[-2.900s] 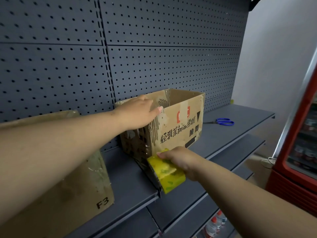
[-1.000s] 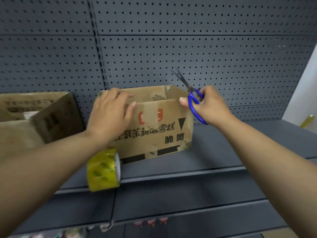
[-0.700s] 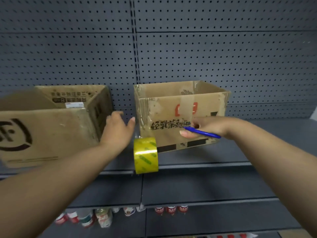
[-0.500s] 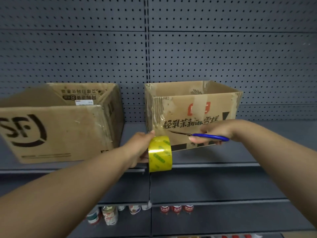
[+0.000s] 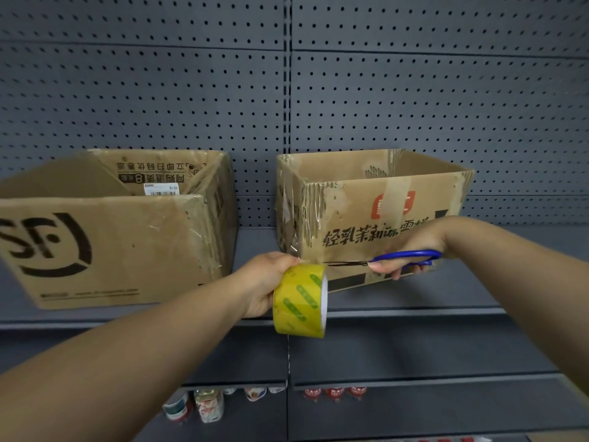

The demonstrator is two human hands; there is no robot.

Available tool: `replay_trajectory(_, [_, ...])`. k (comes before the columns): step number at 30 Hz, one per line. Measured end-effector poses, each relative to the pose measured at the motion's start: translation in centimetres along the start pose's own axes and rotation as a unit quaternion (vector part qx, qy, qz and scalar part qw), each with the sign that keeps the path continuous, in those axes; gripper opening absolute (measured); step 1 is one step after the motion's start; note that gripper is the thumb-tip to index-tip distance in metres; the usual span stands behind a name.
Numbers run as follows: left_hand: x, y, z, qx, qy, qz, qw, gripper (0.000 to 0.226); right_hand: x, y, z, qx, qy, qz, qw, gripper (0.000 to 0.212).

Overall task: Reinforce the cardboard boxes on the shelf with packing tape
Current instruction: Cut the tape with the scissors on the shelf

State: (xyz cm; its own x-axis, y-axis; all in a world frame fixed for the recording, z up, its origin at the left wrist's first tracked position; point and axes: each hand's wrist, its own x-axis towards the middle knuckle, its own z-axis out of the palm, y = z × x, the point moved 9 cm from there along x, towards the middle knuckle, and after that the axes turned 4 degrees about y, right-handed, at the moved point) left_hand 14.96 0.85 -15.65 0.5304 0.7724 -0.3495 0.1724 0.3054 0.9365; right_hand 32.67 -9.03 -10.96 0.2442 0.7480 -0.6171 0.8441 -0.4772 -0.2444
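The left hand [image 5: 264, 283] grips the tape roll [image 5: 300, 300] before the right box [image 5: 366, 215] on the shelf [image 5: 446, 298]. The right hand [image 5: 411, 250] holds scissors [image 5: 392, 259], blades pointing to the left fingers [image 5: 288, 259].

A shop aisle, seen from where I stand at its dark grey display racking.

The wall in front of me is a perforated metal back panel [image 5: 414, 100], split by a slotted upright [image 5: 287, 90], the sort of fixture shops use for shelves and hooks. A flat metal shelf [image 5: 510, 282] runs the full width, and a second tier [image 5: 414, 352] steps out below it. On the lowest level stand packaged drinks [image 5: 208, 406] and a row of 3 red-labelled containers [image 5: 334, 393], lined up as stock. On the upper shelf sit 2 open printed cartons: the left box [image 5: 111, 250] carries a courier logo and a barcode sticker [image 5: 161, 189]; the right box [image 5: 366, 202] carries product lettering.
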Motion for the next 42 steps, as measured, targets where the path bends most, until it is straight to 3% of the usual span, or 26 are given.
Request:
replay_trajectory(2, [0.0, -0.1, -0.2, 0.003, 0.001, 0.001, 1.000, 0.017, 0.5, 0.0, 0.0, 0.013, -0.007, -0.011, 1.000, 0.103])
replay_trajectory(6, [-0.3, -0.6, 0.0, -0.008, 0.002, -0.010, 1.000, 0.022, 1.0, -1.0, 0.4, 0.039, -0.024, -0.036, 0.998, 0.078])
replay_trajectory(10, [-0.2, -0.9, -0.3, -0.014, -0.001, -0.017, 1.000, 0.031, 1.1, -2.4, 0.8, 0.033, -0.031, -0.052, 0.998, 0.070])
replay_trajectory(14, [-0.2, -1.1, -0.6, -0.005, -0.009, -0.011, 1.000, 0.032, 1.4, -4.4, 1.0, 0.040, -0.020, -0.089, 0.995, 0.049])
replay_trajectory(23, [0.1, -0.5, -1.2, -0.016, -0.005, 0.006, 1.000, 0.021, 2.3, -5.7, 0.3, -0.020, 0.060, -0.121, 0.991, 0.080])
replay_trajectory(31, [-0.1, -0.4, -1.5, -0.010, 0.000, -0.006, 1.000, 0.009, 2.2, -6.4, 0.9, -0.011, 0.030, -0.113, 0.993, 0.072])
replay_trajectory(36, [0.0, -0.4, -1.6, -0.031, 0.008, -0.010, 0.999, 0.011, 2.3, -6.3, 0.7, -0.012, 0.055, -0.113, 0.992, 0.061])
replay_trajectory(42, [-0.2, -0.6, -1.4, -0.062, 0.006, -0.017, 0.998, 0.017, 2.7, -6.4, 1.4, 0.024, 0.028, -0.116, 0.993, 0.080])
